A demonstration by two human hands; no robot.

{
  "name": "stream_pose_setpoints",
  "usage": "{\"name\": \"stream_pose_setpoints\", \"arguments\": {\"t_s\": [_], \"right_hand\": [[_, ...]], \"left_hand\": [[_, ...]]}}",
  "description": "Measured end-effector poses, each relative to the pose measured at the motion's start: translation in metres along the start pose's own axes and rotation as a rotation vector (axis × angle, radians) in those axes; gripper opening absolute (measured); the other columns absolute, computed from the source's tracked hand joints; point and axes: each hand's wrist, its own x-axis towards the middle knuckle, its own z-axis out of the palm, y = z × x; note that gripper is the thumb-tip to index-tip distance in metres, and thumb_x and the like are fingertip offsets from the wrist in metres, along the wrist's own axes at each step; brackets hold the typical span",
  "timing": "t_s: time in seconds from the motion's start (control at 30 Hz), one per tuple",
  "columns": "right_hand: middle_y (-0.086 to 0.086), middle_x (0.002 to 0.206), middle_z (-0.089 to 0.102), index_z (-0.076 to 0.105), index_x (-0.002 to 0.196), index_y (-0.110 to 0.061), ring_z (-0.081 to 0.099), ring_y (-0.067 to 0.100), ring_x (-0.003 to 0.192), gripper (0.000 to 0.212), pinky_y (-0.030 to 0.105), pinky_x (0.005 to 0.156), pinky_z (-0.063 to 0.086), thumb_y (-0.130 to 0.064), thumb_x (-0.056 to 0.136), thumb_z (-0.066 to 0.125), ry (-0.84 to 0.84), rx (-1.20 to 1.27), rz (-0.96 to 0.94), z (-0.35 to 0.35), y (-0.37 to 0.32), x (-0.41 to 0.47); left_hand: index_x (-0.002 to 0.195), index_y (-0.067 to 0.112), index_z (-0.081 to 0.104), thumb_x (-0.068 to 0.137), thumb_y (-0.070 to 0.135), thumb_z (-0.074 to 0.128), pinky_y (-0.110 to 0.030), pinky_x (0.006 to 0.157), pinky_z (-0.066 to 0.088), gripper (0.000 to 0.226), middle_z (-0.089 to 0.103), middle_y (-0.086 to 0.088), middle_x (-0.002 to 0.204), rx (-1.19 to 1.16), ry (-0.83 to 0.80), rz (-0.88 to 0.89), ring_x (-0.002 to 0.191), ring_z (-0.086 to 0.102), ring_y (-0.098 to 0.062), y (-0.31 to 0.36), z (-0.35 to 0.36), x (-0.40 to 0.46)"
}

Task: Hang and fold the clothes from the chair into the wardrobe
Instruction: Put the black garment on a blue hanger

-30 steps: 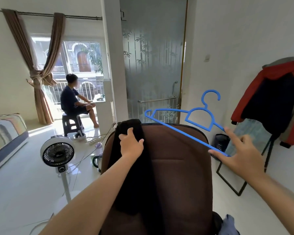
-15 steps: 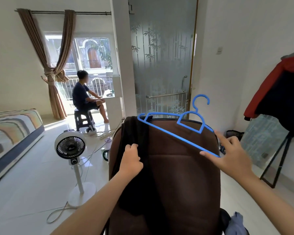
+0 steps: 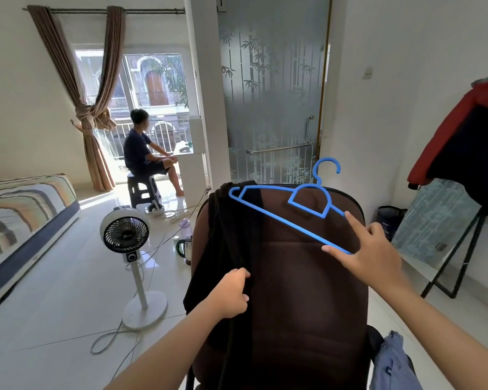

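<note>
Gripping a fold of the black garment [image 3: 231, 249] in curled fingers, the left hand [image 3: 231, 295] sits on the left side of the brown chair back [image 3: 307, 277], where the cloth hangs draped over the top edge. The right hand [image 3: 369, 249] pinches the right end of the blue hanger [image 3: 279, 218] between thumb and index finger, the index stretched along its arm. The hanger's left tip lies over the garment near the top of the chair. A blue-grey piece of clothing [image 3: 392, 364] lies at the chair's lower right. A white standing fan [image 3: 126, 235] stands on the floor to the left.
</note>
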Motion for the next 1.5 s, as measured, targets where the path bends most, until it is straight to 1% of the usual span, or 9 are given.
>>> {"name": "stream_pose_setpoints", "arguments": {"t_s": [0.1, 0.23, 0.4, 0.53, 0.77, 0.9, 1.17, 1.33, 1.5], "right_hand": [[-0.001, 0.084, 0.039, 0.051, 0.137, -0.025, 0.045, 0.015, 0.055, 0.095, 0.02, 0.04, 0.036, -0.077, 0.058, 0.058, 0.008, 0.001, 0.009, -0.001, 0.002, -0.001], [-0.001, 0.084, 0.04, 0.051, 0.137, -0.025, 0.045, 0.014, 0.054, 0.095, 0.017, 0.042, 0.03, -0.077, 0.057, 0.059, 0.061, 0.016, 0.036, -0.002, 0.003, 0.002], [0.0, 0.086, 0.043, 0.048, 0.138, -0.029, 0.05, 0.015, 0.06, 0.096, 0.027, 0.046, 0.047, -0.078, 0.056, 0.058, 0.087, 0.014, 0.068, -0.002, 0.01, 0.003], [0.0, 0.09, 0.046, 0.049, 0.138, -0.029, 0.057, 0.018, 0.067, 0.096, 0.031, 0.048, 0.051, -0.076, 0.056, 0.062, 0.119, 0.009, 0.087, -0.004, 0.017, 0.002], [0.003, 0.088, 0.047, 0.047, 0.139, -0.027, 0.053, 0.019, 0.065, 0.095, 0.026, 0.051, 0.044, -0.072, 0.057, 0.065, 0.142, 0.021, 0.165, -0.004, 0.024, 0.002], [0.003, 0.091, 0.046, 0.046, 0.14, -0.029, 0.052, 0.016, 0.067, 0.096, 0.026, 0.052, 0.044, -0.072, 0.057, 0.065, 0.121, 0.026, 0.177, 0.002, 0.024, -0.001], [0.002, 0.094, 0.047, 0.044, 0.14, -0.032, 0.056, 0.019, 0.074, 0.097, 0.032, 0.059, 0.051, -0.077, 0.056, 0.06, 0.104, 0.035, 0.177, 0.005, 0.016, -0.003], [0.003, 0.093, 0.047, 0.044, 0.141, -0.031, 0.055, 0.018, 0.073, 0.097, 0.028, 0.057, 0.047, -0.076, 0.057, 0.061, 0.103, 0.05, 0.171, -0.001, 0.009, -0.002], [0.003, 0.09, 0.046, 0.044, 0.142, -0.029, 0.052, 0.016, 0.069, 0.098, 0.026, 0.052, 0.045, -0.076, 0.057, 0.06, 0.09, 0.032, 0.156, -0.009, 0.006, -0.007]], "left_hand": [[0.127, 0.013, 0.046, 0.083, 0.016, 0.064, -0.032, 0.091, 0.048, 0.048, 0.046, -0.003, 0.109, 0.003, 0.082, 0.047, 0.093, 0.055, -0.018, 0.0, -0.01, 0.006], [0.124, 0.022, 0.047, 0.079, 0.032, 0.069, -0.036, 0.097, 0.046, 0.051, 0.037, -0.005, 0.122, -0.125, 0.57, 0.02, 0.105, 0.052, -0.023, 0.007, -0.045, 0.029], [0.135, 0.016, 0.046, 0.084, 0.027, 0.066, -0.031, 0.105, 0.033, 0.055, 0.04, -0.007, 0.135, -0.242, 0.607, -0.097, 0.125, 0.041, -0.022, 0.023, -0.078, 0.065], [0.101, 0.011, 0.066, 0.083, 0.008, 0.065, -0.023, 0.09, 0.048, 0.019, 0.058, 0.001, 0.105, -0.292, 0.73, 0.003, 0.087, 0.059, -0.011, 0.03, -0.067, 0.074], [0.079, 0.021, 0.059, 0.074, -0.001, 0.061, -0.005, 0.06, 0.039, 0.023, 0.056, 0.01, 0.08, -0.372, 0.516, 0.201, 0.057, 0.051, -0.003, 0.053, 0.003, 0.058], [0.079, 0.022, 0.056, 0.076, 0.001, 0.06, -0.017, 0.064, 0.041, 0.022, 0.05, 0.011, 0.087, -0.31, 0.335, 0.238, 0.059, 0.049, -0.004, 0.054, 0.025, 0.049], [0.133, 0.017, 0.045, 0.079, 0.008, 0.063, -0.016, 0.075, 0.044, 0.057, 0.024, 0.005, 0.143, -0.271, 0.349, 0.095, 0.068, 0.056, -0.006, 0.036, 0.015, 0.046], [0.121, 0.01, 0.052, 0.073, 0.005, 0.058, -0.018, 0.07, 0.041, 0.048, 0.043, 0.002, 0.13, -0.173, 0.354, 0.217, 0.077, 0.058, -0.018, 0.049, 0.029, 0.034], [0.124, 0.014, 0.047, 0.077, 0.007, 0.055, -0.033, 0.072, 0.051, 0.048, 0.036, 0.009, 0.13, -0.108, 0.178, 0.235, 0.073, 0.058, -0.017, 0.062, 0.049, 0.028]]}}
